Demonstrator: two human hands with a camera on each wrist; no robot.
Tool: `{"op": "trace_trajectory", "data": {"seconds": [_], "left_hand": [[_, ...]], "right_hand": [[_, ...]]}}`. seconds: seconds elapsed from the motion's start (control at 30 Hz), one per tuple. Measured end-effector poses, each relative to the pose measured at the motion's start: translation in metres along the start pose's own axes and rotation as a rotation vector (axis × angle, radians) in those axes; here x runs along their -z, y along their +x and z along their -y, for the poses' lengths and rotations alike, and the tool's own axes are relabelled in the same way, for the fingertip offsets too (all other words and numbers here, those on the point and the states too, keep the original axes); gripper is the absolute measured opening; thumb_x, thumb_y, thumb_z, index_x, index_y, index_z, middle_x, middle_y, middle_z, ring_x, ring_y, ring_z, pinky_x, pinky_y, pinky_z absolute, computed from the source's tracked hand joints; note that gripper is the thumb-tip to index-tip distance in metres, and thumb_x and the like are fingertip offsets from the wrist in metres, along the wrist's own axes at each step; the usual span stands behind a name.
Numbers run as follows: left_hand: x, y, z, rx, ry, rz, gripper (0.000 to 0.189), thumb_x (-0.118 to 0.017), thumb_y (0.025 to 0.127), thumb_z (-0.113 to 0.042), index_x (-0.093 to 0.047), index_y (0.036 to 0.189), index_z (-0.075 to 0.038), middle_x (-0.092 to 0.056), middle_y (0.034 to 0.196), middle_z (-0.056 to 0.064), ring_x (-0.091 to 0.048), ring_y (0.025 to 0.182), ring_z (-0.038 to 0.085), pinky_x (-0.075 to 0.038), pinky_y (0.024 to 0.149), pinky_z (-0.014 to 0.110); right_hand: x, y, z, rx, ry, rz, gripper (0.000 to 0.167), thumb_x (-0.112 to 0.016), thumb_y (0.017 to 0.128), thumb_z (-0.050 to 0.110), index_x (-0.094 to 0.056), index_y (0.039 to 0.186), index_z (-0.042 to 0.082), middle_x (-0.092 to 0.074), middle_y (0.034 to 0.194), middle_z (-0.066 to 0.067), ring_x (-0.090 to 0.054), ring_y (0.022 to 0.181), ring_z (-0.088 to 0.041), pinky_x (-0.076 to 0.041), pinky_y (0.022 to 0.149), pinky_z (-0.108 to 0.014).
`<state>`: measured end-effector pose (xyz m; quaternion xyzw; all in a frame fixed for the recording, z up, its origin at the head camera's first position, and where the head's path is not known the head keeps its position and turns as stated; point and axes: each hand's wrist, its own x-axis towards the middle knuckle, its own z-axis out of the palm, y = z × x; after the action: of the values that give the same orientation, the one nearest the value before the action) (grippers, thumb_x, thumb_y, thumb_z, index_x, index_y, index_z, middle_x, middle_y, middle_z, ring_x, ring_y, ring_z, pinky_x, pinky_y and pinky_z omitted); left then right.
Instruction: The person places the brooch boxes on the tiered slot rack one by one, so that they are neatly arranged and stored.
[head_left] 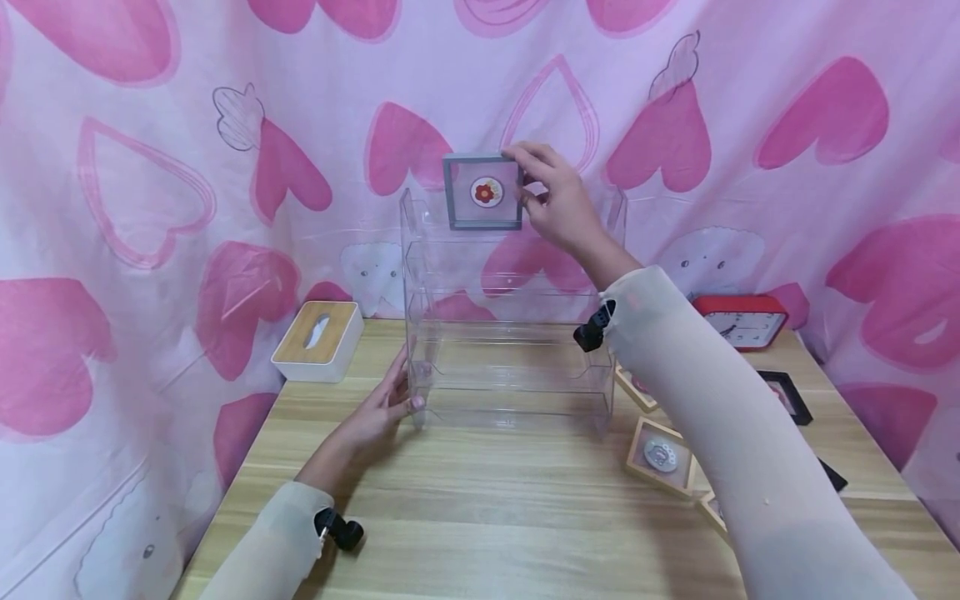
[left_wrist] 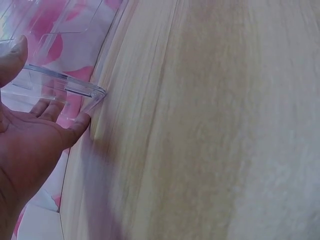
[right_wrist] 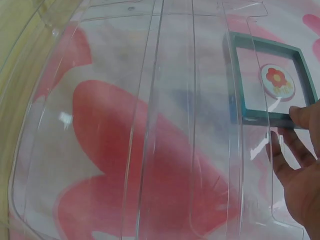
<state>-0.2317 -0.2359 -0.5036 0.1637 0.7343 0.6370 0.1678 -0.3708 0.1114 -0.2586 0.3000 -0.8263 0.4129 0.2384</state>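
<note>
A clear plastic tiered display rack (head_left: 510,400) stands upright on the table. At its top tier is a square grey-framed clear display case (head_left: 452,193) with a round red-flower badge (head_left: 487,192) inside. My right hand (head_left: 558,196) pinches the case by its right side, thumb in front, as the right wrist view shows too. Low on the rack's left side panel, my left hand (head_left: 378,412) grips the edge. In the left wrist view its thumb (left_wrist: 12,62) is on one side of the clear panel and the other fingers reach round behind.
Several wood-framed cases, one with a grey badge (head_left: 660,455), lie right of the rack, partly under my right sleeve. A black frame (head_left: 798,398) and a red clock (head_left: 742,321) are farther right. A tissue box (head_left: 318,342) sits back left, before a heart-patterned curtain (head_left: 292,50).
</note>
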Motion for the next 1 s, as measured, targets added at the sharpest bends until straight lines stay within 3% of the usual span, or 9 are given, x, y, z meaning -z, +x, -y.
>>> {"op": "trace_trajectory", "data": {"seconds": [0.17,0.27,0.37,0.6,1.0], "left_hand": [[-0.001,-0.004,-0.002,0.019,0.031,-0.015,0.103,-0.058,0.112,-0.007,0.006,0.17,-0.063,-0.007,0.187,0.018,-0.006,0.173,0.048,-0.008,0.136,0.072],[-0.001,-0.006,-0.002,0.023,0.039,-0.016,0.103,-0.058,0.112,-0.007,0.006,0.171,-0.062,-0.006,0.187,0.018,-0.006,0.173,0.048,-0.009,0.136,0.071],[-0.002,-0.008,-0.002,0.028,0.04,-0.017,0.102,-0.058,0.113,-0.008,0.006,0.17,-0.064,-0.002,0.188,0.016,-0.004,0.173,0.047,-0.007,0.136,0.071],[-0.005,-0.011,-0.002,0.017,0.061,-0.025,0.101,-0.06,0.112,-0.012,0.006,0.17,-0.062,-0.002,0.187,0.019,-0.007,0.172,0.05,-0.009,0.135,0.073],[-0.009,-0.011,0.007,0.021,0.012,-0.023,0.098,-0.06,0.113,-0.013,0.003,0.172,-0.06,-0.001,0.187,0.019,-0.004,0.172,0.049,-0.008,0.135,0.072]], "right_hand": [[0.0,-0.002,-0.002,-0.017,-0.02,0.1,0.069,-0.06,0.104,-0.008,-0.053,0.165,0.024,-0.045,0.172,0.005,-0.064,0.13,-0.025,-0.067,0.09,-0.037],[-0.003,-0.003,-0.003,-0.001,-0.02,0.119,0.076,-0.057,0.1,-0.013,-0.05,0.167,0.023,-0.042,0.174,0.005,-0.062,0.13,-0.026,-0.061,0.08,-0.03],[-0.005,-0.004,-0.003,0.034,-0.005,0.128,0.083,-0.052,0.093,-0.019,-0.049,0.167,0.019,-0.041,0.175,0.0,-0.06,0.131,-0.027,-0.058,0.078,-0.032],[-0.01,-0.005,-0.002,0.083,-0.007,0.123,0.093,-0.047,0.081,-0.024,-0.049,0.166,0.014,-0.04,0.174,-0.007,-0.052,0.142,-0.028,-0.063,0.101,-0.053],[-0.014,-0.012,-0.001,0.131,-0.069,0.106,0.094,-0.054,0.078,-0.024,-0.049,0.165,0.011,-0.041,0.172,-0.011,-0.043,0.15,-0.032,-0.059,0.114,-0.056]]}}
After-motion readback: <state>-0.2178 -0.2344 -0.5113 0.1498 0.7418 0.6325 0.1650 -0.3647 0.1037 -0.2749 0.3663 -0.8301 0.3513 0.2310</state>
